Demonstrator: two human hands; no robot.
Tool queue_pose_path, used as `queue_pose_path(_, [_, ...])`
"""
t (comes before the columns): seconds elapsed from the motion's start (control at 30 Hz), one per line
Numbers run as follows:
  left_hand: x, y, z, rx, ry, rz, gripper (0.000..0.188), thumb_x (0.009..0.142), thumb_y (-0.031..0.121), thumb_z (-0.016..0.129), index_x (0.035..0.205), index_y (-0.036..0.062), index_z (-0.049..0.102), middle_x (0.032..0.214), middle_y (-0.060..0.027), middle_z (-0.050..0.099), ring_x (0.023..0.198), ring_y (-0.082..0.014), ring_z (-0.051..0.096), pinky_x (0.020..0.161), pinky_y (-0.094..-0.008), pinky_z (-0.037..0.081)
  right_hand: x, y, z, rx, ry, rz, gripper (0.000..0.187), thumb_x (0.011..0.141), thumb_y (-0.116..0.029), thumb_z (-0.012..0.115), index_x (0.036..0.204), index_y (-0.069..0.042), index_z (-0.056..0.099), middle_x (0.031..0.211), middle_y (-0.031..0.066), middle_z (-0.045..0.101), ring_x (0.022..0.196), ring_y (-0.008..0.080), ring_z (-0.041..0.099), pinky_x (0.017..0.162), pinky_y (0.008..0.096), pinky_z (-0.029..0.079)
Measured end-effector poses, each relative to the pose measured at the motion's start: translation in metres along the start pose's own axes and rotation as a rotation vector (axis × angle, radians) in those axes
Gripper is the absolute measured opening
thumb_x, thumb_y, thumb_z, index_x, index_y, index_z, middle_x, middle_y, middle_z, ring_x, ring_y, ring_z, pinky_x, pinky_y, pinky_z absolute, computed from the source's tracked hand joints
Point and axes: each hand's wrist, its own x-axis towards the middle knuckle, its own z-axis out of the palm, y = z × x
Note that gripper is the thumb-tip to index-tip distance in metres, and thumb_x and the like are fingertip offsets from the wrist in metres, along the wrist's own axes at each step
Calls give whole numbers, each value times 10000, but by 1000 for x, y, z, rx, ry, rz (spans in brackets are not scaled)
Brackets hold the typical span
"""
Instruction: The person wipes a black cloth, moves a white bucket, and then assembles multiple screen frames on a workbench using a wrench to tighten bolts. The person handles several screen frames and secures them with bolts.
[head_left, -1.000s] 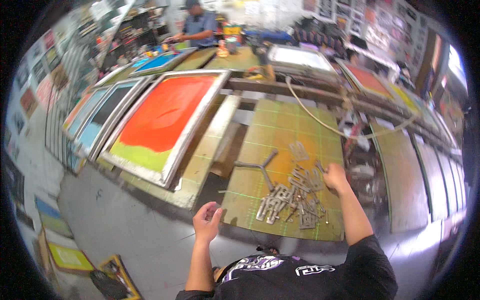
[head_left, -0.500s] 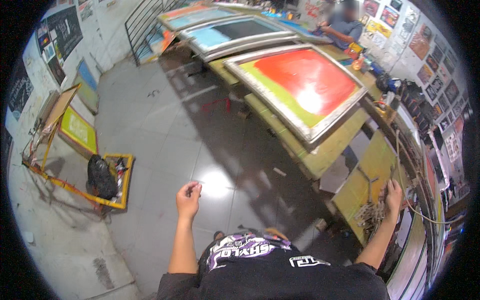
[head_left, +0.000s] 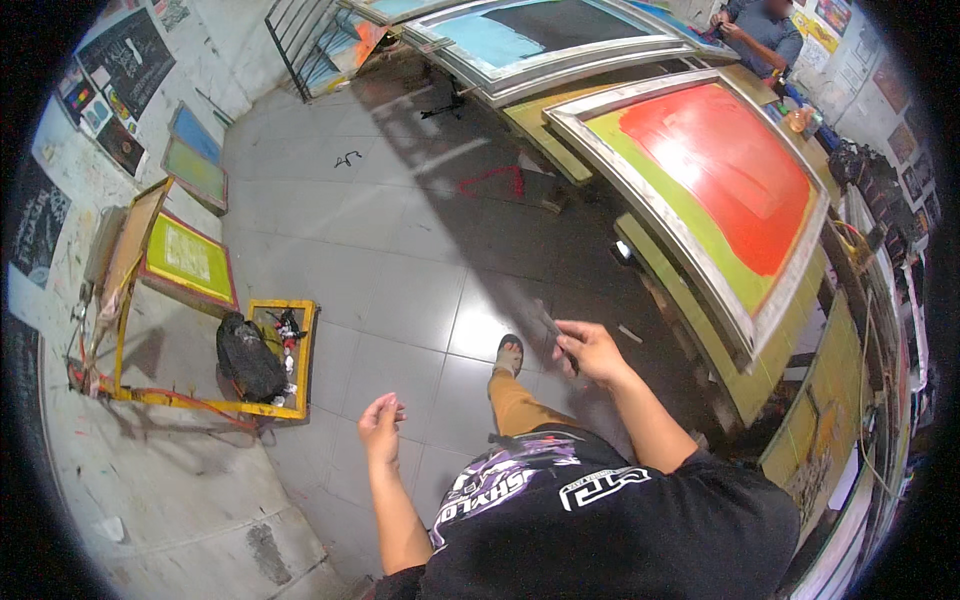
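Observation:
My right hand (head_left: 592, 355) is out in front of me above the floor, closed on a thin, flat grey scraper-like tool (head_left: 546, 325). Blur hides the tool's exact kind, and part of it is covered by my fingers. Lower and to the left, my left hand (head_left: 381, 428) hangs in the air with loosely bent fingers and nothing visible in it. Right of my right hand, apart from it, a framed printing screen (head_left: 720, 180) with red and yellow-green on its mesh rests tilted over the long table.
Another framed screen, light blue and black (head_left: 560, 35), lies beyond. A yellow metal frame (head_left: 308, 365) with a black bag (head_left: 247, 358) stands at left by the wall. A person (head_left: 765, 40) sits at the far right. Grey tiled floor (head_left: 390, 270) runs ahead. My foot (head_left: 510, 350) is stepping forward.
My right hand has swung from beside the table at right to in front of me, still holding the thin tool. My view has shifted, and one leg has come forward.

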Motion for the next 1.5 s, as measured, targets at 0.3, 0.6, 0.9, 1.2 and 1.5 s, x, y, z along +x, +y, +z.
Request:
queue_pose_path(0.3, [159,91,74,21,28,-18,265,771,177,586,954,-10,546,760,-44,571,657,-98,517,590,-208,397,187,-119,-5,31,175,-214,314,799,-81,513,1098,13,488,644,39,552,478,77,467,427,207,376])
queue_pose_path(0.6, [285,201,232,105,-429,344,206,779,112,570,930,-28,558,803,-57,572,708,-91,522,632,-206,412,261,-199,-12,-208,467,-286,244,767,-141,556,962,4,582,694,81,605,545,118,536,526,241,432])
queue_pose_path(0.9, [366,251,330,135,-983,497,190,770,133,562,875,-24,581,609,-12,558,532,-49,486,491,-189,391,282,-271,15,-928,670,-294,183,706,-33,547,875,16,593,797,196,586,752,324,574,676,328,448])
queue_pose_path(1.2, [375,268,321,179,-1154,271,133,804,94,514,828,-17,583,551,4,523,475,-28,453,420,-178,349,285,-292,41,-1100,693,-201,196,670,-63,508,852,-51,580,679,174,546,652,344,541,602,419,436])
queue_pose_path(1.5, [379,265,307,68,-1164,255,112,801,72,508,805,-18,575,550,29,504,481,-4,421,425,-160,320,291,-301,50,-1255,580,-82,178,649,-74,514,817,-31,558,656,172,543,650,338,553,573,422,443])
